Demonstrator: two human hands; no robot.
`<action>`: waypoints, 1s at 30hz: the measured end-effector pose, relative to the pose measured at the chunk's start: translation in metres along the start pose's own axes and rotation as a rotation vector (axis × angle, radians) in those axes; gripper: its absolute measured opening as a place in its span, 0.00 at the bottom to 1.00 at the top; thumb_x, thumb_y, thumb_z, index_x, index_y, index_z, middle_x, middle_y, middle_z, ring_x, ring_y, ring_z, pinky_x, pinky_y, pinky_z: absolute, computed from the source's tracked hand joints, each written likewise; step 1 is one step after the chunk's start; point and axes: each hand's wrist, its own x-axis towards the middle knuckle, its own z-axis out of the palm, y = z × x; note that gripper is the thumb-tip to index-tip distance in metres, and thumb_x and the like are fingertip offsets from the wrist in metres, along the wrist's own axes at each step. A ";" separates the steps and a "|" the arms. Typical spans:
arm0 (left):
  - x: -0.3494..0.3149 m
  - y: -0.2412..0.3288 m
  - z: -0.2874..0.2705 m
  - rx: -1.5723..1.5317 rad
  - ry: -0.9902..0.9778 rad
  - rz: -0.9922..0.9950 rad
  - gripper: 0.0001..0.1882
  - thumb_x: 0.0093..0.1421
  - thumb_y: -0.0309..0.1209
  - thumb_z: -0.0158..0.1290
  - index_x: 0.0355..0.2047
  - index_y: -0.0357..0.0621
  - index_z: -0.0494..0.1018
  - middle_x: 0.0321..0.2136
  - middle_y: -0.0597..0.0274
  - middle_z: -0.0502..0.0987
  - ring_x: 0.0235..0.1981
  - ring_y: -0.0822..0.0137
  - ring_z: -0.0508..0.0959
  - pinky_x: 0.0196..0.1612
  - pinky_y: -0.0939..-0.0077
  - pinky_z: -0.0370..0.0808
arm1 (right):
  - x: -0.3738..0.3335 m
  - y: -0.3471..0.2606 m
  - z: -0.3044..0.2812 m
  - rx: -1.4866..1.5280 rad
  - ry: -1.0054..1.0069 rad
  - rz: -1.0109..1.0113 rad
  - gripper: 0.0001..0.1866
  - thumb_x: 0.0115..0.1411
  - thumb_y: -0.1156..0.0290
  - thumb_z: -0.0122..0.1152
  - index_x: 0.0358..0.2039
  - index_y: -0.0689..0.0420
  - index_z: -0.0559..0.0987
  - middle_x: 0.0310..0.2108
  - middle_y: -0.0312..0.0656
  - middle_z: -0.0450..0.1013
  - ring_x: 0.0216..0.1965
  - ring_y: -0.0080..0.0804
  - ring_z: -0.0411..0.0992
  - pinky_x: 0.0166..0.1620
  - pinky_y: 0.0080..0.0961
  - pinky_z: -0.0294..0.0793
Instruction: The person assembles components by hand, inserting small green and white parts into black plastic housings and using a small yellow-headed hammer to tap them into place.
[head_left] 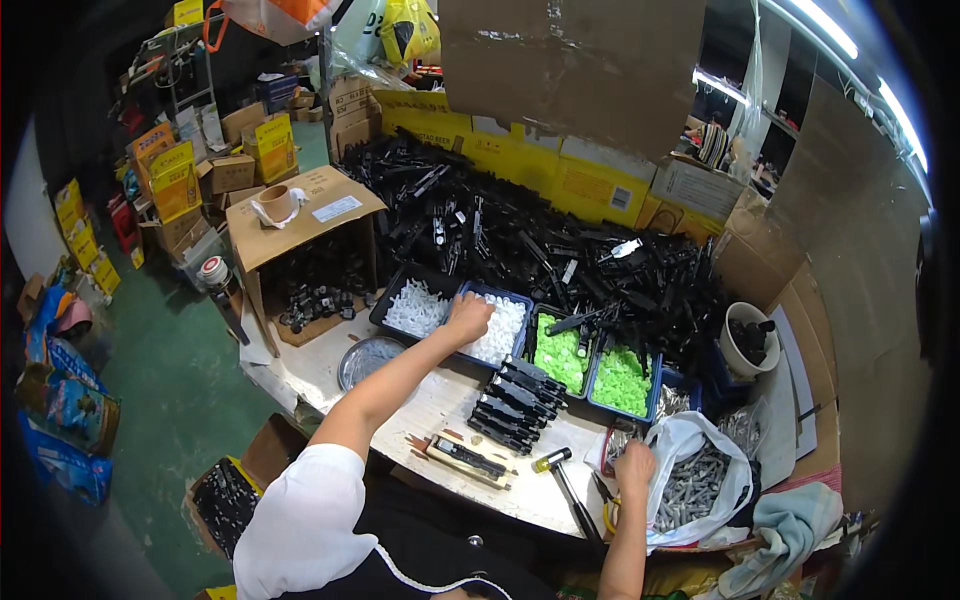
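Observation:
My left hand (468,320) reaches over a blue bin of small white plastic parts (500,335), fingers drawn together at its left side; what they hold is hidden. Beside it a dark bin holds pale, slender plastic pieces (415,308). My right hand (635,468) is closed at the rim of a white plastic bag (735,440), next to a small container of metal parts (614,447); anything in its fingers is too small to make out. Grey plugs (690,488) fill the bag. Between my arms, a black assembly (470,457) lies in a pale fixture (497,482), near a row of similar black assemblies (515,405).
Bright green parts (622,380) fill two bins. A hammer (567,485) and yellow-handled pliers (608,505) lie near the front edge. Behind rises a heap of black parts (560,250). A round metal dish (366,360) and an open carton (300,215) stand at left.

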 end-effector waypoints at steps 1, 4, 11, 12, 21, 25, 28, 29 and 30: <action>0.001 -0.002 0.001 0.003 0.011 -0.005 0.07 0.47 0.29 0.48 0.27 0.47 0.75 0.26 0.53 0.74 0.32 0.51 0.72 0.33 0.55 0.66 | 0.000 -0.001 -0.002 0.023 -0.014 -0.001 0.07 0.42 0.77 0.52 0.25 0.61 0.74 0.28 0.53 0.71 0.29 0.51 0.71 0.32 0.41 0.71; 0.006 -0.010 0.013 -0.199 0.055 -0.085 0.07 0.46 0.27 0.49 0.26 0.47 0.76 0.27 0.52 0.73 0.31 0.52 0.72 0.34 0.58 0.67 | -0.002 0.000 0.001 0.110 0.016 0.003 0.09 0.42 0.79 0.52 0.28 0.62 0.72 0.31 0.54 0.69 0.31 0.53 0.70 0.33 0.42 0.70; -0.001 0.001 -0.012 -0.745 0.064 -0.248 0.11 0.40 0.22 0.54 0.28 0.41 0.78 0.24 0.48 0.76 0.23 0.59 0.77 0.28 0.72 0.75 | 0.000 0.006 0.004 0.326 0.055 0.002 0.07 0.46 0.78 0.51 0.29 0.60 0.69 0.31 0.51 0.67 0.34 0.52 0.67 0.37 0.44 0.65; -0.006 0.004 -0.020 -1.001 -0.003 -0.353 0.10 0.42 0.21 0.54 0.29 0.37 0.77 0.24 0.50 0.76 0.23 0.63 0.77 0.26 0.75 0.75 | -0.001 0.008 0.004 0.327 0.053 -0.002 0.07 0.46 0.78 0.51 0.29 0.60 0.69 0.31 0.51 0.67 0.34 0.52 0.67 0.37 0.44 0.65; -0.071 0.057 -0.099 -1.816 -0.166 -0.700 0.11 0.50 0.21 0.54 0.35 0.29 0.70 0.25 0.52 0.75 0.25 0.65 0.77 0.27 0.73 0.77 | -0.010 0.010 -0.002 0.612 0.161 0.105 0.11 0.57 0.66 0.46 0.25 0.61 0.69 0.20 0.52 0.69 0.21 0.45 0.67 0.26 0.37 0.64; -0.105 0.074 -0.106 -1.885 -0.302 -0.492 0.12 0.51 0.23 0.54 0.35 0.29 0.70 0.25 0.52 0.75 0.22 0.65 0.76 0.28 0.72 0.75 | -0.015 -0.050 -0.056 1.301 -0.142 0.167 0.06 0.57 0.71 0.50 0.33 0.58 0.72 0.22 0.29 0.64 0.23 0.13 0.58 0.24 0.12 0.58; -0.128 0.092 -0.112 -2.019 -0.292 -0.635 0.12 0.54 0.22 0.51 0.40 0.33 0.71 0.30 0.52 0.75 0.27 0.68 0.76 0.30 0.74 0.75 | -0.021 -0.094 -0.056 1.504 -0.261 -0.113 0.04 0.57 0.71 0.51 0.31 0.58 0.71 0.20 0.28 0.61 0.20 0.13 0.57 0.23 0.11 0.56; -0.137 0.096 -0.109 -2.025 -0.327 -0.634 0.12 0.53 0.22 0.51 0.40 0.33 0.71 0.30 0.52 0.75 0.27 0.68 0.76 0.30 0.75 0.75 | -0.025 -0.110 -0.057 1.537 -0.345 -0.125 0.04 0.57 0.72 0.51 0.31 0.58 0.71 0.21 0.28 0.61 0.20 0.13 0.58 0.23 0.11 0.57; -0.141 0.098 -0.108 -2.027 -0.353 -0.618 0.12 0.53 0.22 0.51 0.40 0.33 0.71 0.29 0.52 0.75 0.27 0.68 0.76 0.30 0.75 0.75 | -0.031 -0.126 -0.058 1.608 -0.411 -0.143 0.04 0.57 0.73 0.51 0.32 0.58 0.71 0.21 0.28 0.62 0.21 0.13 0.58 0.24 0.11 0.57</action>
